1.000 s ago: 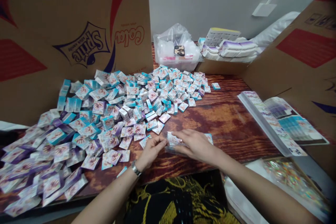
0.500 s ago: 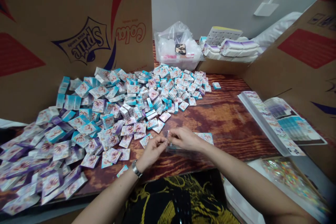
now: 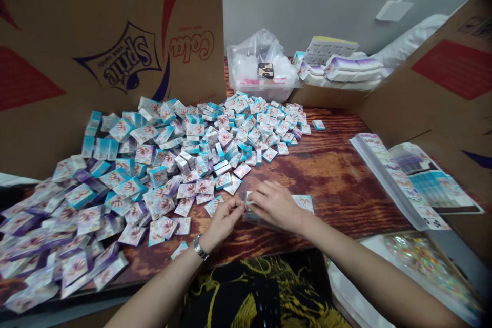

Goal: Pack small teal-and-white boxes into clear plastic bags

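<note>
Black and yellow cloth [image 3: 253, 287] fills the near edge below the table [image 3: 330, 169], and to its right a carton holds a clear bag of small multicoloured pieces [image 3: 426, 259]. Metal-banded, a watch [image 3: 200, 248] circles the left wrist. Between the hands lies a clear plastic packet [image 3: 249, 215]: the left hand [image 3: 225, 218] pinches its left end between thumb and fingers, while the right hand [image 3: 277, 206] lies over it, fingers bent, and I cannot tell whether it grips. Just beyond the right hand's outer side, a printed card [image 3: 305, 202] rests on the wood. Small blue, purple and white boxes [image 3: 159, 177], printed with red hands, heap up beside and past the left hand, crowding that side; one box [image 3: 319, 124] sits apart at the heap's right. Farther right are a stack of printed strips [image 3: 400, 184] and a photo sheet [image 3: 442, 179]. Behind the heap, a big cardboard box [image 3: 196, 5] reads "Sprite stick candy" and "Cola", upside down. Past that, a clear bag [image 3: 257, 43] topped by a dark patterned object [image 3: 265, 70] stands near a carton of purple-and-white packs [image 3: 355, 66], before the grey wall [image 3: 300, 0].
</note>
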The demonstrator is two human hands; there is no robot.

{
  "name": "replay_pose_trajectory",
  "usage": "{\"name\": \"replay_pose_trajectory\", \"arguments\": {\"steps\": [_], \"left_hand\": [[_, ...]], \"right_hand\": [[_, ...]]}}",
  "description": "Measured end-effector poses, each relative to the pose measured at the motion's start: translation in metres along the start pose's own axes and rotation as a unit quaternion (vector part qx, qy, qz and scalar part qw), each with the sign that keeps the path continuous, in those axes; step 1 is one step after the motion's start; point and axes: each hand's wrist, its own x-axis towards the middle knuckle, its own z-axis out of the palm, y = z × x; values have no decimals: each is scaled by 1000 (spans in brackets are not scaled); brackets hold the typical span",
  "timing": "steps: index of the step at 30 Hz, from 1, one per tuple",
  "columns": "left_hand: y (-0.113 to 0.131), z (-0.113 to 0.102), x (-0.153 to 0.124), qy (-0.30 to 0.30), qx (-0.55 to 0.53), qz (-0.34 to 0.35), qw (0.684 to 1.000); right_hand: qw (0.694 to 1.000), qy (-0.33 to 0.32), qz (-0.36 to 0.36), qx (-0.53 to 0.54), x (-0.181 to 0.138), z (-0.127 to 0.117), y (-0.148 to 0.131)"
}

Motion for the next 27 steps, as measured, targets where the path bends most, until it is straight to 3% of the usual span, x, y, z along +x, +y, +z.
{"name": "replay_pose_trajectory", "arguments": {"steps": [4, 11, 18, 23, 27], "left_hand": [[0, 1, -2, -2, 45, 19, 999], [-1, 0, -1, 24, 183, 100, 978], [-2, -1, -2, 25, 172, 87, 981], [-2, 0, -2, 19, 156, 80, 984], [0, 0, -2, 28, 205, 98, 973]], "right_hand": [[994, -6, -8, -109, -1, 4, -6], [988, -31, -45, -144, 4, 13, -11], [994, -65, 58, -65, 6, 14, 0], [996, -53, 20, -66, 2, 5, -1], [991, -58, -30, -117, 1, 6, -10]]}}
